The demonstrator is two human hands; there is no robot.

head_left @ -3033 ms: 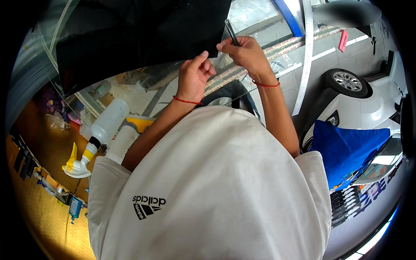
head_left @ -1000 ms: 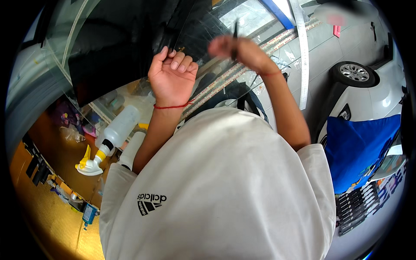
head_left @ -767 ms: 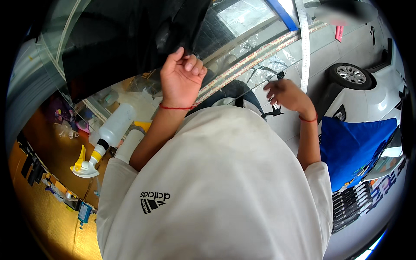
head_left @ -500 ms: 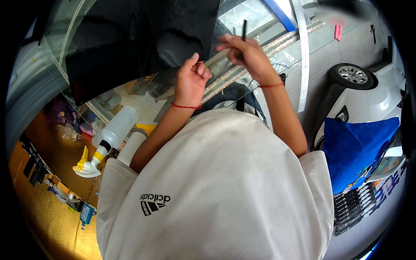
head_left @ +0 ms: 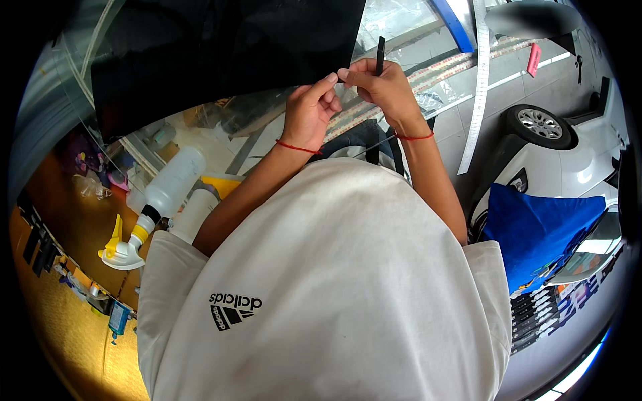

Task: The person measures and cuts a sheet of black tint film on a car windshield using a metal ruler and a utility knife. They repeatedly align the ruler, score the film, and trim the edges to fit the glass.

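Both hands have drawn together at the film's (head_left: 227,47) lower edge since half a second ago: left hand (head_left: 309,112) fingers pinch that edge, right hand (head_left: 382,87) grips a black knife (head_left: 380,55) upright, seemingly ready to trim.

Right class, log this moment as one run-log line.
left hand: pinching dark film edge | right hand: gripping thin black tool | nearby: spray bottle, white car
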